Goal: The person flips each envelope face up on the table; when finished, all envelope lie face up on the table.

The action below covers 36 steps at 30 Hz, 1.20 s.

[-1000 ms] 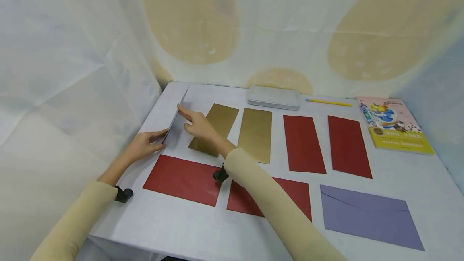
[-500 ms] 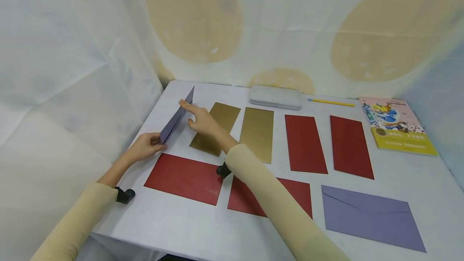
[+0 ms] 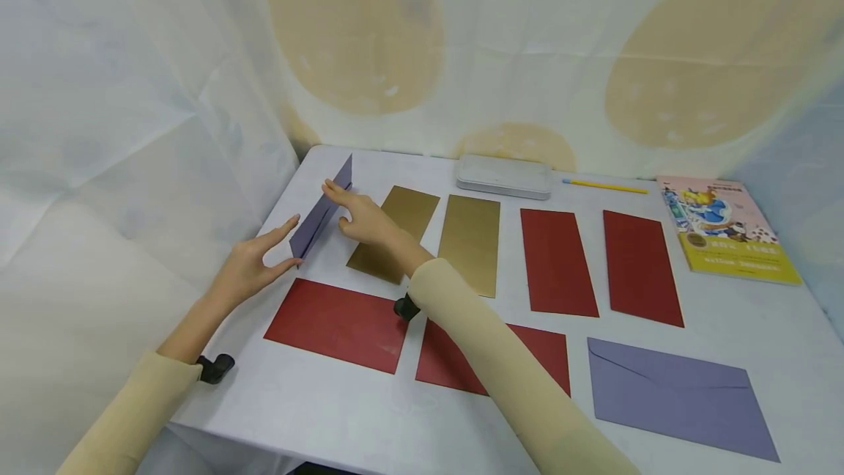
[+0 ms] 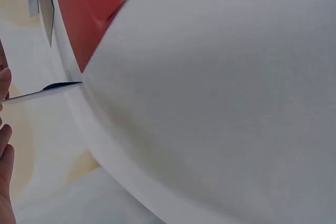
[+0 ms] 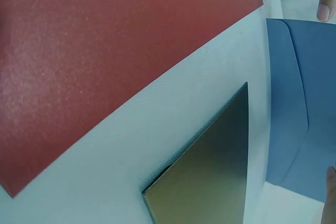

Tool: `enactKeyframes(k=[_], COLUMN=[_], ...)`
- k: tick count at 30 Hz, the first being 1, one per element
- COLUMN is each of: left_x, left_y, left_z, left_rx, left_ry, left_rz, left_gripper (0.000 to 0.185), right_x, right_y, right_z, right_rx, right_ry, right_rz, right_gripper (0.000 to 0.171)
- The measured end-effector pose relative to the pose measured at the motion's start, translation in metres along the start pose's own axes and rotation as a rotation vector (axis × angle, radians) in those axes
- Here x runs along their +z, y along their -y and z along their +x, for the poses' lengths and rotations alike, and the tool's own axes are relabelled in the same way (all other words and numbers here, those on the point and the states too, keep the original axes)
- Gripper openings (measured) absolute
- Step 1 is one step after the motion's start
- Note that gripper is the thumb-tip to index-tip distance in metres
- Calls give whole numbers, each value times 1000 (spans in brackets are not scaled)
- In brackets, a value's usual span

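Envelope of purple paper (image 3: 316, 221), on edge at ten o'clock on the white-clothed table (image 3: 277, 402) (twelve = far edge).
We log the right hand (image 3: 364, 218) at its three o'clock, fingers gripping the upper edge; left hand (image 3: 249, 268) at eight, fingers released and spread from the thumb, whose tip is at the near lower corner, contact uncertain to us. We note a flat gold paper rectangle (image 3: 410, 212) toward three, a flat red paper rectangle (image 3: 338, 325) toward six.
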<state>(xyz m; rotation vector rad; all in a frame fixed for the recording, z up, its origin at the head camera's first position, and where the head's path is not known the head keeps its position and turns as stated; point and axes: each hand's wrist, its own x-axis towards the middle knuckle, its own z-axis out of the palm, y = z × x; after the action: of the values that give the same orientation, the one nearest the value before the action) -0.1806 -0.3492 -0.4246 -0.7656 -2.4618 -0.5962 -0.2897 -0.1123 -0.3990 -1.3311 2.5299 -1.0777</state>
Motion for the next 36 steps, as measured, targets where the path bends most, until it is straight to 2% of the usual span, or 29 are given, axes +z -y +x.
enactKeyframes(k=[2,5,11,14,19,23,29,32,36], left_x=[-3,-4,-4,-6,-11,-13,-13,-15,-16], left_y=[-4,-7,-6,-4,-1,3,11,14,17], left_z=[2,3,3,2,-2,-5,-7,-7,-8], left_rx=[32,45,44,20,-69,-140,-280,-367,-453], left_ry=[10,25,1,-11,-33,-72,-126,-128,-116], left_rz=[20,32,13,29,55,36,-78,-151,-195], left_gripper=[83,79,73,73,76,74,64,61,58], right_x=[0,0,0,1,2,8,21,26,29], right_y=[0,0,-2,-3,-6,-11,-16,-16,-13], right_z=[1,1,1,-1,-6,-11,-16,-18,-20], right_rx=[5,1,-10,-15,-8,7,49,66,86], right_ry=[2,8,9,1,2,26,119,170,249], right_rz=[1,1,-15,-22,12,58,27,13,1], right_gripper=[67,67,69,69,70,72,69,67,63])
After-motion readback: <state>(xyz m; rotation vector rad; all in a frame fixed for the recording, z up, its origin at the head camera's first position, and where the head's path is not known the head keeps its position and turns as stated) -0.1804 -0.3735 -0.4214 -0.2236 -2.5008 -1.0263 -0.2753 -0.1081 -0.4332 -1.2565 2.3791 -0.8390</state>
